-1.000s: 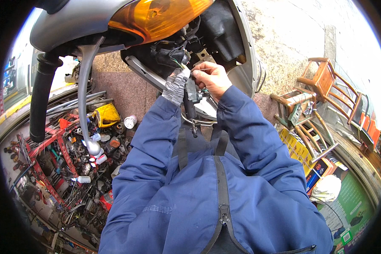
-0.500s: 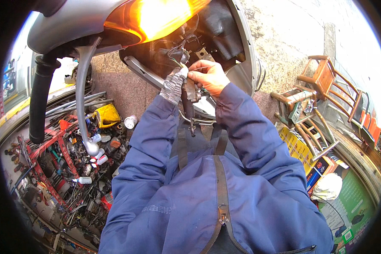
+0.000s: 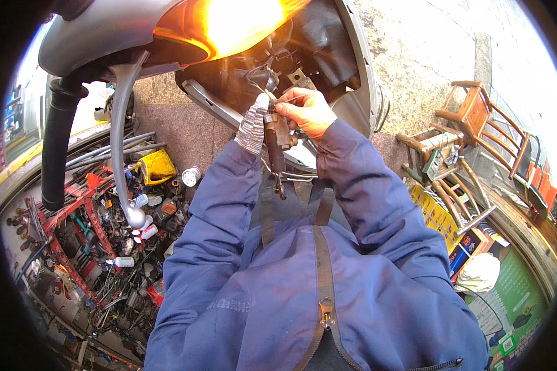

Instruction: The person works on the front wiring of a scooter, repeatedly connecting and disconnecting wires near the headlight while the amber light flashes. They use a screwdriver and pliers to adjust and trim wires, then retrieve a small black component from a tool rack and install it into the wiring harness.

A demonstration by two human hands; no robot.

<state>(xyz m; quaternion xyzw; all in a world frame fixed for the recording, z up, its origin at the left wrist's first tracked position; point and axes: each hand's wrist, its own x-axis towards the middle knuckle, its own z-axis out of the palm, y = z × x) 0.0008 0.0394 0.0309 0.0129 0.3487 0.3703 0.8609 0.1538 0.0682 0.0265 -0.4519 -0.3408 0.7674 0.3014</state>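
My left hand (image 3: pixel 254 123), in a grey-and-white striped glove, pinches thin electrical wires (image 3: pixel 258 85) in front of the opened scooter front. Close beside it, my bare right hand (image 3: pixel 307 112) is closed, with thumb and forefinger pinching a thin wire end. Both sets of fingertips nearly meet. Just below them stands the scooter's dark steering column (image 3: pixel 274 149), with a brownish metal bracket on its side. Behind the hands, more wiring and dark parts sit inside the grey body shell (image 3: pixel 366 68). The exact wire ends are too small to make out.
A lit orange turn signal (image 3: pixel 241 28) glares overhead, beside a black handlebar grip (image 3: pixel 62 142) and a grey brake lever (image 3: pixel 119 136). Tools and parts are heaped around a red rack (image 3: pixel 99 232) at left. Wooden chairs (image 3: pixel 476 117) and a white cloth (image 3: pixel 478 272) are at right.
My left hand has turned slightly more upright and shifted a little, baring more of the column's top. My right hand has barely moved and keeps its pinch.
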